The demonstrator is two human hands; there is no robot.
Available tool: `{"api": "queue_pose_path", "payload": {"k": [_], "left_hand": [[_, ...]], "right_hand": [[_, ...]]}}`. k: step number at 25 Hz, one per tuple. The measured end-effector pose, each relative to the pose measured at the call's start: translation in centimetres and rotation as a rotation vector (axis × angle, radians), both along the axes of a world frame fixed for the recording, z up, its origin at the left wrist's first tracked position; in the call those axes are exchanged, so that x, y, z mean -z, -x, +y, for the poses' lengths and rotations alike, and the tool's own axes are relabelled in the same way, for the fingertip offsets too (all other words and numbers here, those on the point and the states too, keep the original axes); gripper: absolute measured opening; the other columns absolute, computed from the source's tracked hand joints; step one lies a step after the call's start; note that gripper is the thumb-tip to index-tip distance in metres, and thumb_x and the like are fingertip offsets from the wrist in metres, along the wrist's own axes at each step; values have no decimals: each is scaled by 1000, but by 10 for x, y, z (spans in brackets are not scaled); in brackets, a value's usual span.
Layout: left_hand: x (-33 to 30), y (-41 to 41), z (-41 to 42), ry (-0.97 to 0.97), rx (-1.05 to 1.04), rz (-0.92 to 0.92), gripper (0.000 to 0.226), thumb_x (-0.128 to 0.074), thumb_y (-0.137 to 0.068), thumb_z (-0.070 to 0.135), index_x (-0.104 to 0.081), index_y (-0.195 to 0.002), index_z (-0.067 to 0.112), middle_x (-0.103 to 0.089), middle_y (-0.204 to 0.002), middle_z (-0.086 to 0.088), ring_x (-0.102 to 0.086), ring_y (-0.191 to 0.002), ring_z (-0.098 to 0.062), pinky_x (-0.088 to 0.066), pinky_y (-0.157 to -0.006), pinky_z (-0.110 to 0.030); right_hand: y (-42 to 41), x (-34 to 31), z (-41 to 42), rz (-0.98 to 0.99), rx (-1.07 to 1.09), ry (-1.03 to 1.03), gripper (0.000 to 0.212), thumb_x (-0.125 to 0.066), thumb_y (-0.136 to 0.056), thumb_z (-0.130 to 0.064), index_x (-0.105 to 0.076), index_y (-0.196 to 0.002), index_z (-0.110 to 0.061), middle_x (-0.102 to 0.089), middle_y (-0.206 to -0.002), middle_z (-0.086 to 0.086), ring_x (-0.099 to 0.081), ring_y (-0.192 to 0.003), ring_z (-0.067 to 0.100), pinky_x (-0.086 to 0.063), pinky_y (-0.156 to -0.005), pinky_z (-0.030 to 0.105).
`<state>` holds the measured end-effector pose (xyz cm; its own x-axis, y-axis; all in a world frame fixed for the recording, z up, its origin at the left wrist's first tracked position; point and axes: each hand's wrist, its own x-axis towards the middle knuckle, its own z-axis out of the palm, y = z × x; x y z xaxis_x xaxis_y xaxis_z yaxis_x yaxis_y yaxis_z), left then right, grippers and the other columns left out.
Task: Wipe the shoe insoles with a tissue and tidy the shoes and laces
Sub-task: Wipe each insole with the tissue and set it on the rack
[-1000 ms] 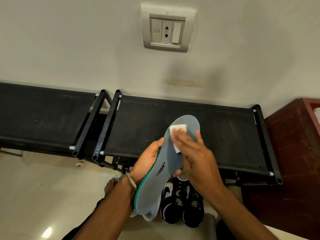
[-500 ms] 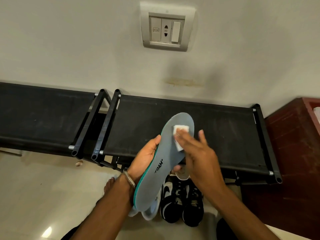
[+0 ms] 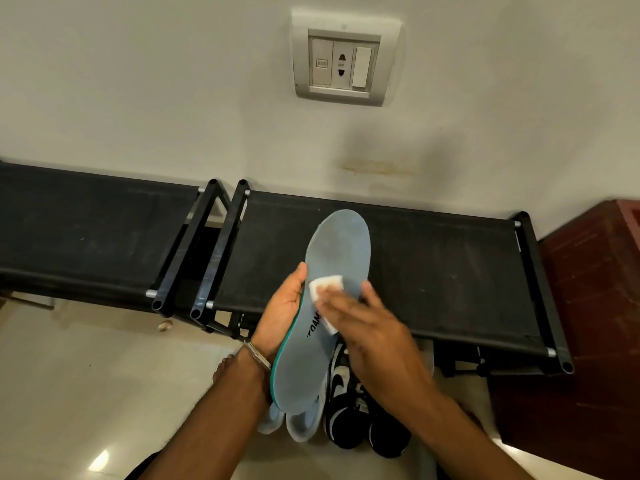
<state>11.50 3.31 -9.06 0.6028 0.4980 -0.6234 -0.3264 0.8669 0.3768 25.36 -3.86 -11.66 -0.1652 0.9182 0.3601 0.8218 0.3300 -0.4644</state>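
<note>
One grey insole (image 3: 332,306) stands almost straight up, toe end pointing up and away, its edge held in the left hand (image 3: 282,315) while the right hand (image 3: 372,336) presses a tissue (image 3: 323,289) flat on its middle.

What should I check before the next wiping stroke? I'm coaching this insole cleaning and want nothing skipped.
1. Insole is supported: ok, the left hand grips its edge.
2. Tissue lies flat on the insole: ok, the right hand presses it with straight fingers.
3. Toe end has been wiped clean: cannot tell, faint marks may remain.
4. Heel end is reachable: ok, it is uncovered below the hands.
5. Shoes on the floor are out of the way: ok, they are below the insole and apart from it.
6. Laces are tidy: cannot tell, they are hidden.
</note>
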Motion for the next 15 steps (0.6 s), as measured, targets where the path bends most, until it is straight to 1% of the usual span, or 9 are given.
{"api": "queue_pose_path", "payload": {"k": [2, 3, 6, 8, 9, 10, 12, 13, 15], "left_hand": [[8, 1, 2, -47, -32, 7, 59, -37, -97, 52, -59, -131, 10, -69, -108, -16, -68, -88, -24, -56, -82, -34], [10, 0, 2, -32, -39, 11, 61, -37, -97, 54, -57, -134, 10, -68, -112, -17, -68, -91, -25, -56, -84, -34], [5, 1, 3, 28, -14, -5, 68, -35, -96, 59, -54, -138, 10, -58, -133, -21, -63, -110, -30, -50, -97, -38], [7, 1, 4, -18, -48, -11, 60, -33, -98, 55, -62, -129, 12, -70, -113, -18, -70, -93, -27, -58, -82, -36], [10, 1, 5, -42, -54, -13, 58, -34, -98, 54, -64, -125, 13, -72, -103, -15, -71, -85, -25, -59, -76, -34], [9, 0, 4, -41, -62, -14, 59, -34, -98, 55, -65, -126, 13, -72, -104, -14, -71, -87, -24, -59, -79, -34], [7, 0, 3, 8, -52, 2, 65, -32, -97, 59, -61, -132, 13, -63, -126, -19, -64, -108, -28, -49, -97, -38], [9, 2, 3, 20, -50, 13, 65, -33, -97, 60, -60, -133, 13, -60, -131, -19, -61, -110, -29, -47, -99, -39], [13, 2, 4, -28, -62, 20, 59, -37, -97, 57, -66, -125, 15, -64, -116, -17, -65, -93, -26, -54, -86, -37]], "right_hand": [[-10, -4, 7, 24, 143, 7, 51, -71, -77, 10, -66, -124, -10, -62, -132, 3, -57, -125, 22, -30, -109, 54], [-9, -5, 6, 31, 132, 1, 55, -76, -72, 12, -67, -122, -8, -65, -129, 6, -53, -128, 16, -32, -109, 54], [2, -5, -1, 66, -100, -22, 38, -62, -84, 2, -67, -122, -4, -64, -130, 8, -48, -131, 13, -24, -120, 39], [-8, -1, 3, 42, 13, -23, 44, -65, -82, 6, -67, -124, -7, -64, -130, 6, -54, -128, 18, -18, -122, 34], [-11, -3, 4, 42, 87, -6, 51, -73, -76, 11, -67, -123, -8, -65, -130, 5, -55, -127, 22, -22, -120, 37], [-9, -4, 3, 34, 91, 0, 56, -77, -71, 13, -68, -122, -8, -66, -128, 5, -55, -126, 24, -26, -116, 42], [0, -7, -2, 22, -40, -38, 44, -71, -77, 7, -69, -119, -6, -67, -125, 7, -53, -128, 22, -31, -106, 55], [0, -8, -2, 5, -62, -63, 38, -65, -81, 3, -70, -118, -5, -68, -124, 7, -53, -126, 19, -30, -106, 56], [-6, -5, 2, 5, 74, -71, 40, -68, -79, 6, -70, -117, -5, -68, -124, 7, -58, -122, 18, -30, -110, 52]]}}
